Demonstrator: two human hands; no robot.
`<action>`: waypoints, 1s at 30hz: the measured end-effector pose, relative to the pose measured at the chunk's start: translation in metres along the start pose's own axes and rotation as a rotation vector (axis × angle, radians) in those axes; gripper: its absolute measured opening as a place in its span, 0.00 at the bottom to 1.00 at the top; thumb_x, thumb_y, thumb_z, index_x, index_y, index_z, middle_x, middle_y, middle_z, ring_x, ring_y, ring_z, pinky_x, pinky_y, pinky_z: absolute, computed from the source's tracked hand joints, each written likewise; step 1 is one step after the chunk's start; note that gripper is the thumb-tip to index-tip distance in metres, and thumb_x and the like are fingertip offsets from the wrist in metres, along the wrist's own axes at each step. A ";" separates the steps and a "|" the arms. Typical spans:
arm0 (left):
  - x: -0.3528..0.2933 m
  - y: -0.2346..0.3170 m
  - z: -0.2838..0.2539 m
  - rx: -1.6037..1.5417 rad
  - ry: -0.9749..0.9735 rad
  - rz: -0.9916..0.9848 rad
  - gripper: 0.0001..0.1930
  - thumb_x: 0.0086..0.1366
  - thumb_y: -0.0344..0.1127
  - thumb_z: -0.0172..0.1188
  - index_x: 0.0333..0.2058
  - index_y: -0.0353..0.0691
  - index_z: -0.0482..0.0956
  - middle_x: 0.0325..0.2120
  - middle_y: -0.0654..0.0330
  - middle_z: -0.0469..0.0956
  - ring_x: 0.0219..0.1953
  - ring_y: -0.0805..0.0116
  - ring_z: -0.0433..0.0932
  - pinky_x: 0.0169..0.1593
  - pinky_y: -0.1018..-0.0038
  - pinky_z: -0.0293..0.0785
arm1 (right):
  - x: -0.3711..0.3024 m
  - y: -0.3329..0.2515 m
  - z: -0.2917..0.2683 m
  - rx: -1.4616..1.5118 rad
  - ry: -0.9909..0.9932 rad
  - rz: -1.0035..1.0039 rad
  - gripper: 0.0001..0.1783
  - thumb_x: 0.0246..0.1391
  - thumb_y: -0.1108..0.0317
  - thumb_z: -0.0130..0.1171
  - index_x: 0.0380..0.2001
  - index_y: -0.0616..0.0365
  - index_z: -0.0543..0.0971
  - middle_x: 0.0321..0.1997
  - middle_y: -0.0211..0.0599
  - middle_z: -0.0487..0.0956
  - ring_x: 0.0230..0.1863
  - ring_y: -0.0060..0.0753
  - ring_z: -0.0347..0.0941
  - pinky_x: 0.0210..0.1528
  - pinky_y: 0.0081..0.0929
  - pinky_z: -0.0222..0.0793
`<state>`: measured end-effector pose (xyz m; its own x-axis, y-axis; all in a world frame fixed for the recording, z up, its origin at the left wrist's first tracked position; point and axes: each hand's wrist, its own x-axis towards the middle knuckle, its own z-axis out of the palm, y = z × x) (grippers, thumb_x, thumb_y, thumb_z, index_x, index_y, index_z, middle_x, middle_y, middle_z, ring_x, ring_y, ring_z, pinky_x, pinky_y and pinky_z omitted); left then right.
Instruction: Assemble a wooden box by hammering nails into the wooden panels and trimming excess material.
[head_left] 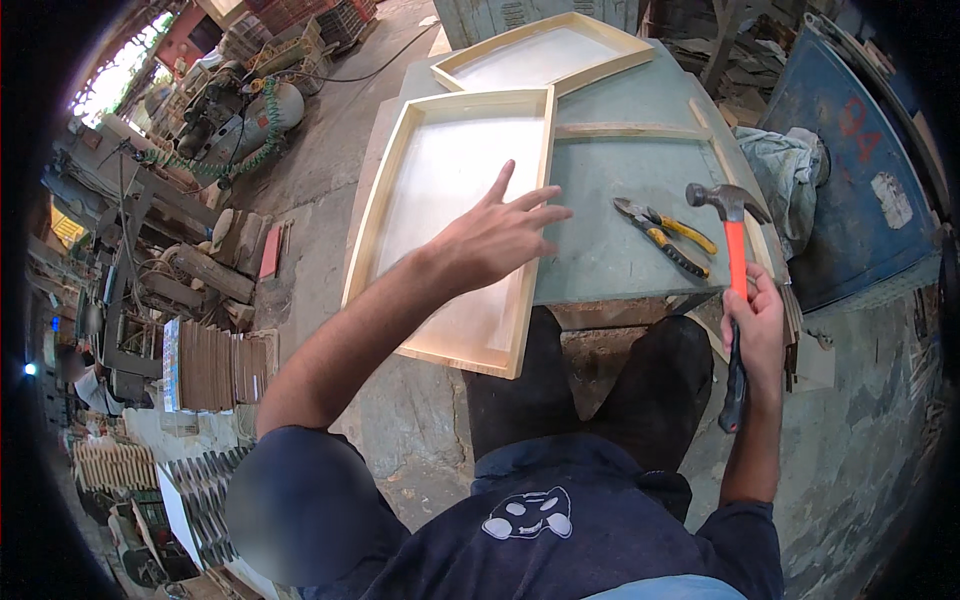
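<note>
A claw hammer (738, 250) with an orange and black handle stands head up in my right hand (757, 318), whose fingers wrap round the grip at the table's right side. My left hand (495, 232) is spread over a shallow wooden tray (522, 310) with a pale bottom; whether it touches the tray is hard to tell. That tray lies at the table's left, its near end past the edge over my lap. Yellow-and-black pliers (668, 235) rest on the table between my hands and the hammer. Behind, a second wooden tray (600, 75) partly underlies the first.
The greenish table (610, 190) carries thin wooden strips (640, 131) along its far and right sides. A blue metal panel (850, 150) and a draped cloth (785, 180) stand close at the right. Stacked boards (210, 365) and an air compressor (250, 120) are to the left.
</note>
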<state>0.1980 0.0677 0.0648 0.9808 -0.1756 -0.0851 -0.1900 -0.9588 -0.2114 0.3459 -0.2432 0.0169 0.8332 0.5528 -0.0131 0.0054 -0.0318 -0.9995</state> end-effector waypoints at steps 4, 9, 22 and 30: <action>-0.030 0.011 0.006 -0.100 0.257 -0.065 0.21 0.64 0.27 0.55 0.55 0.55 0.76 0.65 0.61 0.64 0.68 0.62 0.59 0.73 0.45 0.40 | -0.022 0.008 0.010 0.069 -0.047 0.010 0.20 0.59 0.77 0.53 0.54 0.69 0.65 0.25 0.30 0.72 0.13 0.15 0.63 0.12 0.15 0.59; -0.094 0.084 0.016 -0.524 0.349 -0.399 0.39 0.51 0.48 0.72 0.62 0.51 0.67 0.61 0.58 0.67 0.64 0.57 0.66 0.71 0.47 0.46 | -0.045 0.023 0.027 0.122 -0.119 0.064 0.24 0.60 0.77 0.54 0.59 0.66 0.63 0.29 0.31 0.72 0.15 0.15 0.64 0.13 0.15 0.61; -0.125 0.117 0.091 -0.084 0.826 -0.544 0.26 0.51 0.36 0.68 0.52 0.54 0.77 0.29 0.69 0.67 0.37 0.68 0.67 0.50 0.63 0.55 | -0.049 0.042 0.058 0.129 -0.343 0.076 0.25 0.59 0.79 0.54 0.59 0.65 0.62 0.32 0.33 0.74 0.17 0.13 0.64 0.16 0.15 0.61; -0.155 0.077 -0.007 0.044 1.028 -0.589 0.21 0.51 0.34 0.70 0.45 0.49 0.77 0.25 0.67 0.66 0.29 0.67 0.64 0.39 0.65 0.60 | -0.045 0.027 0.047 0.051 -0.389 -0.134 0.30 0.58 0.80 0.55 0.64 0.67 0.61 0.39 0.40 0.79 0.19 0.14 0.68 0.16 0.15 0.62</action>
<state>0.0313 0.0195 0.0681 0.4894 0.1740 0.8545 0.3209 -0.9471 0.0090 0.2830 -0.2298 -0.0106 0.5561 0.8228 0.1173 0.0646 0.0979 -0.9931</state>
